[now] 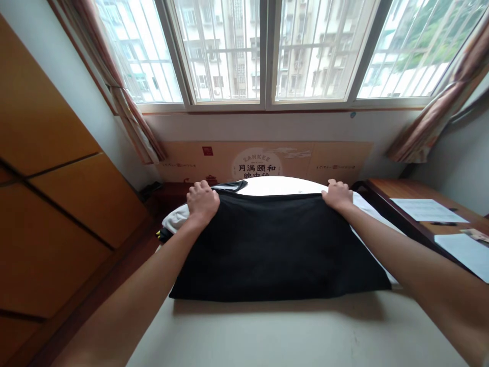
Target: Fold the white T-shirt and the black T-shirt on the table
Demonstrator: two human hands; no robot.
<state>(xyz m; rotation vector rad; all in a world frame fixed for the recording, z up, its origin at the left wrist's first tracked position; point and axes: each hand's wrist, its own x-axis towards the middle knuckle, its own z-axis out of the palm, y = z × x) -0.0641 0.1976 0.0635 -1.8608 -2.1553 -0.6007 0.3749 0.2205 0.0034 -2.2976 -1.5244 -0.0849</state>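
A pale bed sheet point(290, 331) carries a spread black cloth point(275, 250), with white fabric point(175, 219) bunched beyond its far left corner.

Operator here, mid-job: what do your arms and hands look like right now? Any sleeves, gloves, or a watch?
Your left arm and right arm are bare, with no sleeve in view. Your left hand and right hand are ungloved. No watch, bracelet, cable or marking shows on either wrist.
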